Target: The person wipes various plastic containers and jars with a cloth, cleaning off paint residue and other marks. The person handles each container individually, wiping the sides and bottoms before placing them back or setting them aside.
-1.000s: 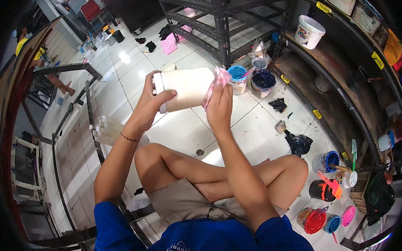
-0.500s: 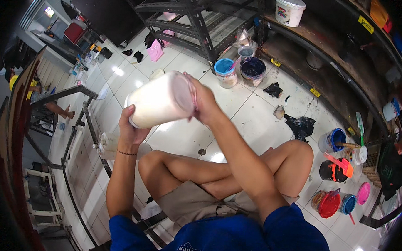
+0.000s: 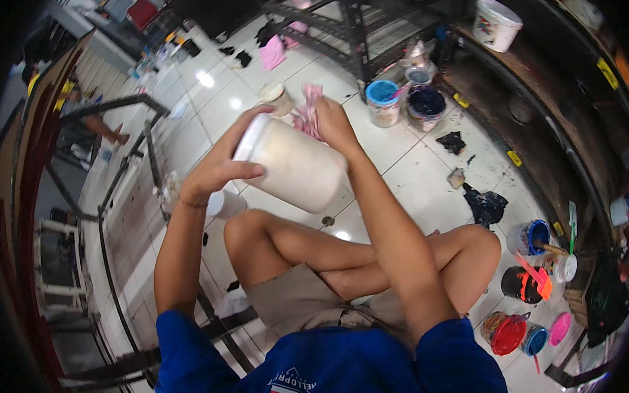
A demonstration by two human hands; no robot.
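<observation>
A white plastic tub (image 3: 298, 166) is held up tilted in front of my crossed legs, its lidded end to the left and its base to the lower right. My left hand (image 3: 220, 159) grips the lidded end, with the thumb along the near side. A crumpled pink rag (image 3: 309, 112) is bunched in my right hand (image 3: 332, 126) against the tub's far side; the right fingertips are partly hidden. Behind the tub, a cream-coloured tub (image 3: 275, 98) stands on the floor. Beside my left knee is another white container (image 3: 225, 204).
Paint pails, one light blue (image 3: 383, 100) and one dark (image 3: 426, 106), stand by a black metal rack (image 3: 355, 38). To the right are red (image 3: 504, 333) and orange-black (image 3: 523, 284) paint pots below shelves (image 3: 505, 85). Metal frames (image 3: 109, 186) stand at left, with another person (image 3: 94, 117) beyond.
The tub has turned so its base points lower right instead of upper right. My left hand has shifted up to the lidded end. My right hand has left the base; the pink rag now shows more.
</observation>
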